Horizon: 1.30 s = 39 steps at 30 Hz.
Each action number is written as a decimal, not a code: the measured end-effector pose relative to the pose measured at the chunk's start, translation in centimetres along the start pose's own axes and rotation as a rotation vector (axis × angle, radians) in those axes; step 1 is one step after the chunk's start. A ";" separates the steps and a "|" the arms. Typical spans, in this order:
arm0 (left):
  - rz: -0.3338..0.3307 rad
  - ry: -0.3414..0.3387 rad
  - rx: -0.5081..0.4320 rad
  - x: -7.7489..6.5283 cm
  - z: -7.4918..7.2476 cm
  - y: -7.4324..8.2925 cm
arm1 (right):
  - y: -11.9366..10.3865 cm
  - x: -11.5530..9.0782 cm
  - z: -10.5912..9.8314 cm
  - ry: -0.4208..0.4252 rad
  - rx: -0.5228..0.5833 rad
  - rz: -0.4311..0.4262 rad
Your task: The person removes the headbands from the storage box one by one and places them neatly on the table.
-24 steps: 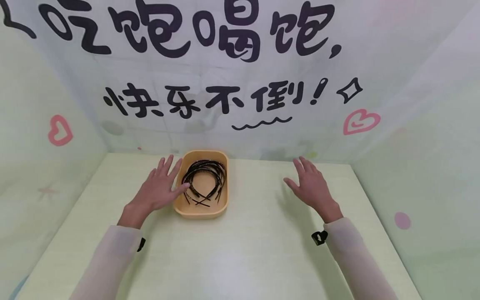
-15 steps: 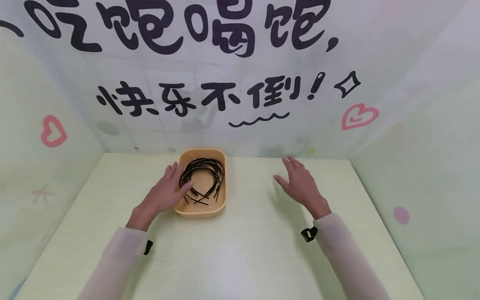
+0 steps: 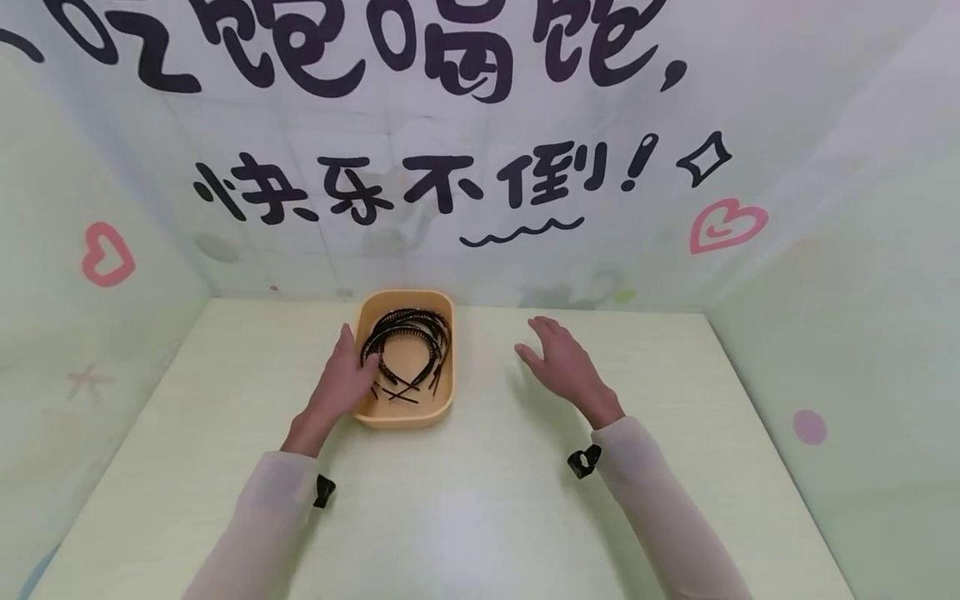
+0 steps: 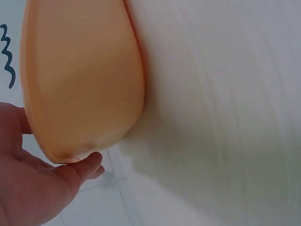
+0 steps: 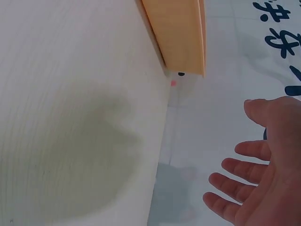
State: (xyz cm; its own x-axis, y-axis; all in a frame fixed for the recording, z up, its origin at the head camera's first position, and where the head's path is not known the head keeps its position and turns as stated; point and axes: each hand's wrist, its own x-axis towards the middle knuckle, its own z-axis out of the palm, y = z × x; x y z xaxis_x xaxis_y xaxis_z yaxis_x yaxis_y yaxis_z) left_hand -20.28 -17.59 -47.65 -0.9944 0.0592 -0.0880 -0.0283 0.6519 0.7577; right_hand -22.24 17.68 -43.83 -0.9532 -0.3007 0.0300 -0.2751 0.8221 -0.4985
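A peach-orange plastic basket (image 3: 405,422) stands on the table near the back wall, left of centre in the head view. Several thin black headbands (image 3: 408,314), some with comb teeth, lie heaped inside it. My left hand (image 3: 341,379) grips the basket's left side, the thumb over the rim and the fingers along the outside. In the left wrist view, that hand (image 4: 42,183) holds the edge of the basket wall (image 4: 84,70). To the right, apart from the basket, my right hand (image 3: 564,367) hovers over the table with relaxed fingers and nothing in it.
The pale table (image 3: 465,517) meets a back wall (image 3: 420,258) with black lettering close behind the basket. Side walls rise at left (image 3: 45,350) and right (image 3: 885,350). Each wrist carries a small black device.
My left hand has moved right and taken hold of the basket's left side. The right hand has travelled left towards the basket. The headbands stay in place inside it.
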 end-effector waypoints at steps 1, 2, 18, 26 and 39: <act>-0.009 -0.003 -0.008 0.1 0.1 -0.2 | -0.2 0.2 0.2 -0.005 0.004 -0.002; -0.017 -0.005 -0.016 0.1 0.1 -0.4 | -0.4 0.3 0.4 -0.011 0.007 -0.004; -0.022 0.031 -0.120 -0.2 1.9 -1.2 | -5.7 2.5 2.8 -0.128 0.497 0.048; -0.035 0.030 -0.140 -0.3 2.6 -0.6 | -8.6 2.7 3.4 -0.264 0.742 0.184; -0.020 0.040 -0.124 -0.5 2.6 -0.9 | -11.4 3.4 5.5 -0.242 0.844 0.315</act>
State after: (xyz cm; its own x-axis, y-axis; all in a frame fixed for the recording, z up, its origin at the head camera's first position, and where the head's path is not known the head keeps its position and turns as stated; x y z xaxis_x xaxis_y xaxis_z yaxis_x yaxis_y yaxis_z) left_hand -19.53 -16.24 -50.03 -0.9967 0.0159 -0.0798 -0.0576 0.5542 0.8304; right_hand -21.71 4.67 -42.80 -0.8902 -0.2944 -0.3477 0.2644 0.2877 -0.9205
